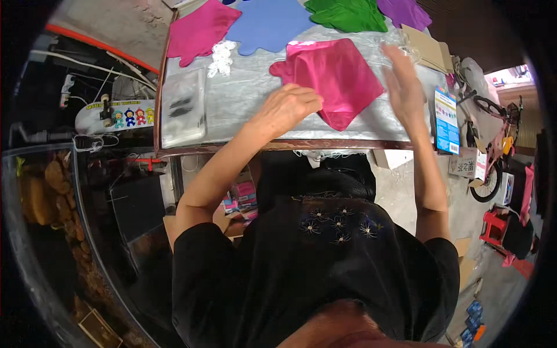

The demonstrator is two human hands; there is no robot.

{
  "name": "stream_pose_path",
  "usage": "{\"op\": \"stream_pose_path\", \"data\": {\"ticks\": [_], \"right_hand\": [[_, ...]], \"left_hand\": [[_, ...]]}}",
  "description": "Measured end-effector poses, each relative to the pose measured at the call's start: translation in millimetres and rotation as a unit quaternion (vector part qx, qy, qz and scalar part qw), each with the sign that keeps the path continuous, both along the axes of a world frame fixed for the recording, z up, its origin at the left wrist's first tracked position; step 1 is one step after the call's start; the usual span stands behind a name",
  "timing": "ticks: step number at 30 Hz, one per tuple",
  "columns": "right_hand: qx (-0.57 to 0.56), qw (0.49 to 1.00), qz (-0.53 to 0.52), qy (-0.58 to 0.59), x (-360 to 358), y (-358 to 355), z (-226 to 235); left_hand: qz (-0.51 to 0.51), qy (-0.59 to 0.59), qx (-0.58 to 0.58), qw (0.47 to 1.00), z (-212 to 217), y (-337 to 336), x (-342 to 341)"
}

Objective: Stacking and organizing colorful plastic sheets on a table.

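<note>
A shiny, thin pink piece (339, 81), seemingly fabric or film, lies on the table before me, roughly diamond-shaped with a rounded lobe on its left. My left hand (290, 108) rests at its lower left edge, fingers curled together and pinching that edge. Off its right corner hovers my right hand (404, 87), blurred by motion, its fingers stretched out and holding nothing that I can see. White flower-like cutouts (221, 58) lie further left. A stack of clear plastic bags (184, 107) sits at the table's left front corner.
Pink (200, 29), blue (270, 26), green (348, 14) and purple (406, 11) pieces line the far side. Cardboard sheets (427, 49) lie at the far right, and a blue printed package (446, 120) at the right edge. A pink bicycle (503, 142) stands beyond.
</note>
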State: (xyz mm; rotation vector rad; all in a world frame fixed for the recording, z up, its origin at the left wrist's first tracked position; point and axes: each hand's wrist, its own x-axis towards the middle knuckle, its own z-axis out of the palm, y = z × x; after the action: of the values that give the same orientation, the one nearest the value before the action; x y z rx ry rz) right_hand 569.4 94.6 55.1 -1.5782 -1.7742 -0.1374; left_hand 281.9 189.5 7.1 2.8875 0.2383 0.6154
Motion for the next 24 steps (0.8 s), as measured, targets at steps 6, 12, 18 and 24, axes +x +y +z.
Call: {"op": "stream_pose_path", "data": {"ticks": [6, 12, 18, 24], "right_hand": [[-0.234, 0.963, 0.123, -0.059, -49.6, -2.6, -37.9], [-0.273, 0.949, 0.139, -0.081, -45.1, -8.2, -48.6], [-0.272, 0.951, 0.133, -0.066, -45.6, -10.3, -47.9], [-0.263, 0.954, 0.131, -0.061, -42.9, -11.7, -52.6]], "left_hand": [[0.06, -0.05, -0.195, 0.978, -0.1, 4.1, -4.0], [0.239, -0.113, -0.112, 0.958, 10.8, 98.8, 17.8], [0.29, 0.068, 0.007, 0.955, 3.6, 145.3, 39.7], [0.294, 0.2, 0.066, 0.932, 1.6, 144.8, 61.9]]}}
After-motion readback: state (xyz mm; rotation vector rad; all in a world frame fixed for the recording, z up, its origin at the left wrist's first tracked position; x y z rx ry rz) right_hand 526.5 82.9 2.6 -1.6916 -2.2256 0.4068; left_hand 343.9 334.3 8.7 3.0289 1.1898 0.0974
